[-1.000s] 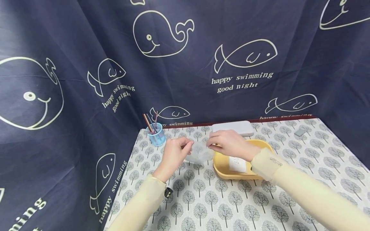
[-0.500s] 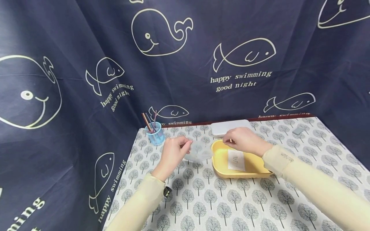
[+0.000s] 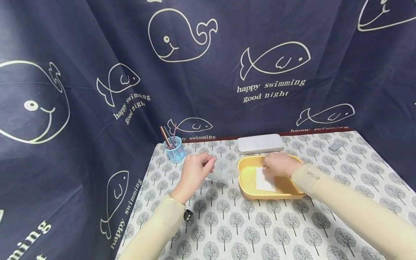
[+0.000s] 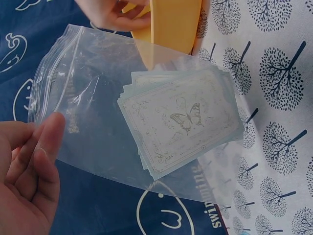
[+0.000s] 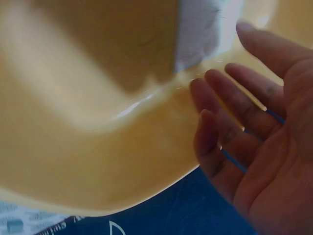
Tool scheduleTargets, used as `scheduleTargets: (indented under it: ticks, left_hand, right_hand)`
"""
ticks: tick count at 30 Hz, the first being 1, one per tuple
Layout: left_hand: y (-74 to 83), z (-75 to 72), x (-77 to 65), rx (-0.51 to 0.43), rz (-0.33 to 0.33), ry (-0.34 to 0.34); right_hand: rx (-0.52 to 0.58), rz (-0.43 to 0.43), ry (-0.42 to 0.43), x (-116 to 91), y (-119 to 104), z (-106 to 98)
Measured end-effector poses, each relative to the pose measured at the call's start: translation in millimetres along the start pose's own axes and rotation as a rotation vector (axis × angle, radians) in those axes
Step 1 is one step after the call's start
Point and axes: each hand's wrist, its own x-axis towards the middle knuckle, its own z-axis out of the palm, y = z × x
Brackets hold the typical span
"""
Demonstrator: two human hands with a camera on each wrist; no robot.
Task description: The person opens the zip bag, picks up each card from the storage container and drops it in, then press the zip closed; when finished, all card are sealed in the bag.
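My left hand (image 3: 195, 171) pinches the edge of a clear zip bag (image 3: 224, 172) near its zip end, above the table left of the yellow tray. In the left wrist view, several stacked white cards (image 4: 186, 117) show inside the bag (image 4: 93, 132), the nearest printed with a butterfly. My right hand (image 3: 281, 165) is over the yellow tray (image 3: 248, 180), reaching down by a white card (image 3: 264, 184) lying in it. The right wrist view shows the right hand's fingers (image 5: 230, 90) spread and loosely bent, thumb apart, with nothing between them; the card (image 5: 205, 29) is just beyond.
A white case (image 3: 260, 143) lies behind the tray. At the back left stands a blue pen cup (image 3: 176, 153) with several pencils. A small grey block (image 3: 334, 147) is at the back right. Tree-patterned cloth (image 3: 237, 224) covers the table, and a dark blue curtain (image 3: 227, 101) surrounds it.
My right hand has moved from beside the bag's edge rightward, then down into the tray over the card. My left hand keeps the bag in about the same place.
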Motion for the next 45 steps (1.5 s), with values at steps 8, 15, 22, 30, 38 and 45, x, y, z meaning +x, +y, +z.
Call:
scheduleTargets:
  ticks: [8,15,22,30,38,45]
  left_hand:
    - [0.8,-0.1,0.2,-0.005,-0.007,-0.01]
    - [0.1,-0.3,0.3,-0.01,-0.018,-0.031]
    - [0.3,0.3,1.0,-0.011,-0.014,-0.022]
    - [1.6,0.2,1.5,-0.021,-0.018,-0.032]
    - [2.8,-0.1,0.9,-0.025,-0.017,-0.034]
    - [1.7,0.3,-0.2,-0.018,-0.023,-0.029]
  right_hand:
    - [-0.047,0.053,-0.077,-7.3,1.5,13.8]
    - [-0.108,0.067,-0.097,-4.8,-3.7,20.7]
    - [-0.169,0.052,-0.081,-2.4,-3.1,23.5]
    - [-0.18,0.027,-0.037,-3.0,-5.0,23.7]
    - [-0.135,0.024,0.009,-2.2,-2.1,22.9]
    - [-0.08,-0.028,0.07,-4.7,-3.0,11.2]
